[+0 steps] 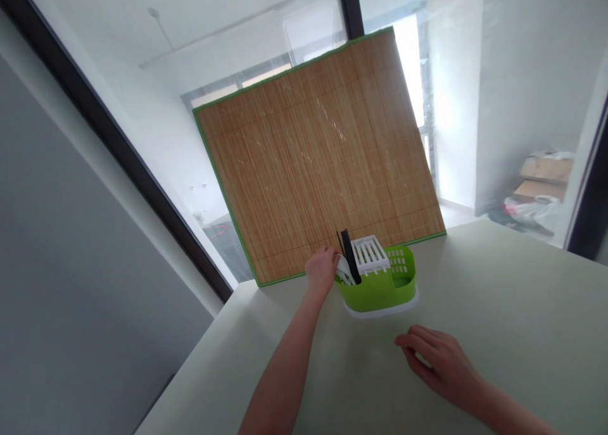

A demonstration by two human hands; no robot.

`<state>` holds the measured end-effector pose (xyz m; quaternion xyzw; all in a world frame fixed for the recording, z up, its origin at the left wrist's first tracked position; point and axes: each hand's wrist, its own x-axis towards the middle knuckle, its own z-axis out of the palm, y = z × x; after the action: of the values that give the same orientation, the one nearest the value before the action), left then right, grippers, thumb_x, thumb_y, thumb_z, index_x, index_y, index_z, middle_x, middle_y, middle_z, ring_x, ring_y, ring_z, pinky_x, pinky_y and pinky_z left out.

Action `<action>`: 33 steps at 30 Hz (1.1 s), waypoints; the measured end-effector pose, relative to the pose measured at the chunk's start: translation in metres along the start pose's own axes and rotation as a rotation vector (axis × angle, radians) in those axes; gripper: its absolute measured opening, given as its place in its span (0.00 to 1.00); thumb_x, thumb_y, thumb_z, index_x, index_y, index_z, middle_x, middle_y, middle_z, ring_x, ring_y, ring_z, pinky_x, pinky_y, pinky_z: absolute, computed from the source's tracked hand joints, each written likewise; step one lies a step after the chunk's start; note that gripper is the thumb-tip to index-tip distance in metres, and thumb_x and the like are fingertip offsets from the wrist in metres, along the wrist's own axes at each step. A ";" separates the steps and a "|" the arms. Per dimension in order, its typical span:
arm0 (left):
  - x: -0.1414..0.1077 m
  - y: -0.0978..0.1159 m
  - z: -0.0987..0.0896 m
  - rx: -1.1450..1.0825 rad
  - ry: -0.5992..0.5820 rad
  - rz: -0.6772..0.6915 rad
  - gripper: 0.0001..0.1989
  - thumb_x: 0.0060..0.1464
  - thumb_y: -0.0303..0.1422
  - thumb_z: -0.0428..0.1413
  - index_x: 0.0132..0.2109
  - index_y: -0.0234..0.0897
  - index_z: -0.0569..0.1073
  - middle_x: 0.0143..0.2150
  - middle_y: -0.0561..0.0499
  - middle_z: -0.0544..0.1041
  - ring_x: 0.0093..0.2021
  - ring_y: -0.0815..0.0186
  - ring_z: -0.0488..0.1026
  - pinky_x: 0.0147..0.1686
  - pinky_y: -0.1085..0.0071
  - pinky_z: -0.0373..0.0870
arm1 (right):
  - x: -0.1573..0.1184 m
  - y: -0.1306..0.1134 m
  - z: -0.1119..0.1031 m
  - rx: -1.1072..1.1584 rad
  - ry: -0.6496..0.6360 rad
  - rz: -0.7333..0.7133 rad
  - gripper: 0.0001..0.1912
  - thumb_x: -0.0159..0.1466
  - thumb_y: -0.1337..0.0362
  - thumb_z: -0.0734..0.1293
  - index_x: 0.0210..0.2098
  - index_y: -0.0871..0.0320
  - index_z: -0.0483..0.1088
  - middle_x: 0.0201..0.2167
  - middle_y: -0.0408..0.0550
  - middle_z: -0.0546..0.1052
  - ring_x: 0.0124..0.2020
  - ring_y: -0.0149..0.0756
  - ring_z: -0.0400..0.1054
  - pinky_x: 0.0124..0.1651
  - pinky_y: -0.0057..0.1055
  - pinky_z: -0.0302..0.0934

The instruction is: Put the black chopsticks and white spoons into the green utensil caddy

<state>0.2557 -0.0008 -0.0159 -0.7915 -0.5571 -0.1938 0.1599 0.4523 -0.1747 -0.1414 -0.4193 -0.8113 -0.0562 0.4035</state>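
Head view: the work in hand centres on a green caddy [377, 296] with a white base, upright on the pale table [494, 296], just nearer than a bamboo mat [313, 163] that stands tilted at the table's far side against the glass [515, 61]. As far as can be judged, loading of the caddy's left part is well along: a white spoon [342, 268], a black-handled piece [350, 258] and a thin dark stick [339, 242] stand there, and a white slatted rack [369, 254] sits over the middle. What seems left is whatever the left hand [321, 269] is doing with the spoon; whether that means adding, taking out or straightening, one frame cannot settle, nor can it show how many steps remain. The spoon lies immediately right of the left hand, whose bent fingers reach its edge at the caddy's left end; whether they are closed on it or merely touching, I cannot tell. Nearer and to the right, the right hand [437, 356] hovers or rests above the table with fingers loosely bent and thumb a little apart, apparently holding nothing, and the caddy lies beyond it, farther and to the left, not touching.
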 end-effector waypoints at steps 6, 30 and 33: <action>0.006 -0.001 -0.016 0.064 -0.064 0.013 0.13 0.61 0.37 0.47 0.41 0.41 0.76 0.41 0.47 0.75 0.40 0.61 0.73 0.36 0.70 0.65 | -0.002 0.001 0.000 -0.001 -0.029 0.008 0.10 0.65 0.70 0.57 0.43 0.56 0.66 0.29 0.45 0.72 0.29 0.32 0.68 0.32 0.27 0.56; -0.113 0.016 0.011 -0.174 0.095 0.073 0.17 0.62 0.40 0.42 0.36 0.42 0.73 0.33 0.46 0.75 0.33 0.64 0.72 0.33 0.71 0.63 | -0.002 0.017 0.000 -0.048 0.078 0.201 0.13 0.64 0.66 0.59 0.47 0.54 0.66 0.37 0.48 0.73 0.38 0.37 0.69 0.38 0.32 0.65; -0.163 0.032 0.041 -0.300 -0.036 0.212 0.14 0.61 0.37 0.44 0.30 0.43 0.71 0.28 0.48 0.75 0.30 0.63 0.72 0.30 0.69 0.63 | 0.000 0.026 0.000 -0.050 0.165 0.326 0.18 0.64 0.62 0.60 0.53 0.54 0.61 0.44 0.51 0.70 0.40 0.38 0.68 0.41 0.35 0.66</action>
<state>0.2418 -0.1263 -0.1320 -0.8642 -0.4381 -0.2423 0.0496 0.4716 -0.1576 -0.1475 -0.5490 -0.6951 -0.0444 0.4620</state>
